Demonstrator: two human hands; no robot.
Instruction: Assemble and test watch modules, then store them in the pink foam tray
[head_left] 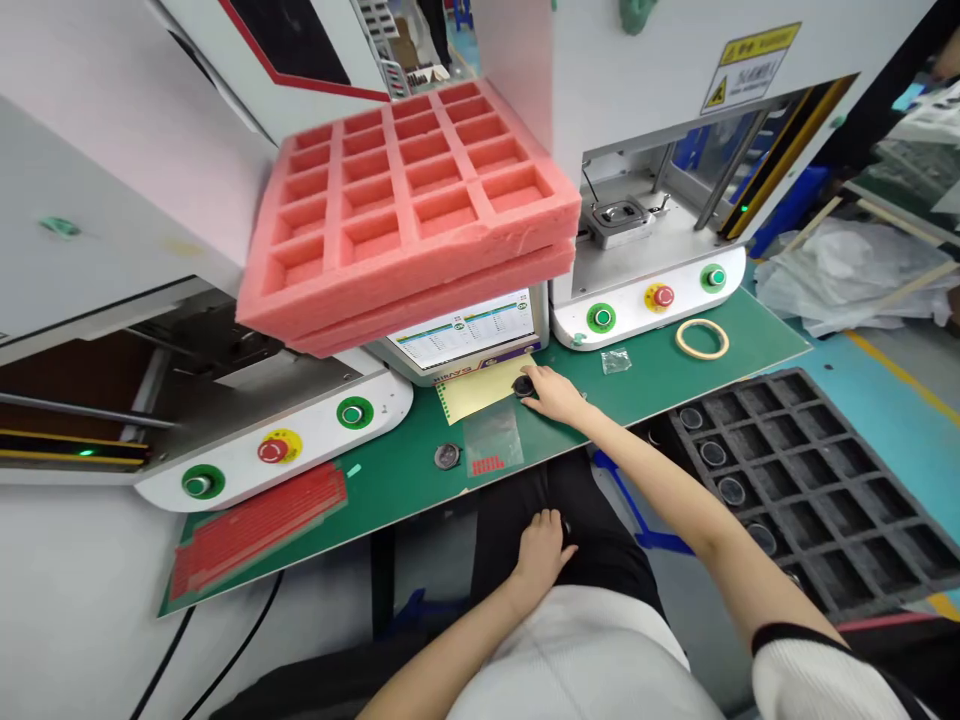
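My right hand (553,393) reaches over the green bench top, its fingers closed on a small black round part (523,386) at the edge of a yellow paper sheet (480,388). My left hand (541,550) rests over my lap with its fingers curled. A bit of something dark shows beside those fingers, too little against the black trousers to name. Another dark round part (448,456), like a watch case, lies on the bench to the left. Between the two round parts is a clear plastic sheet (491,437) with small red labels on it.
Pink foam trays (420,250) are stacked above a monitor (469,335). Machines with button panels (652,297) flank it. Red strips (259,530) lie at left, a tape roll (702,339) at right. A black compartment tray (810,480) holding several round parts is beside my right arm.
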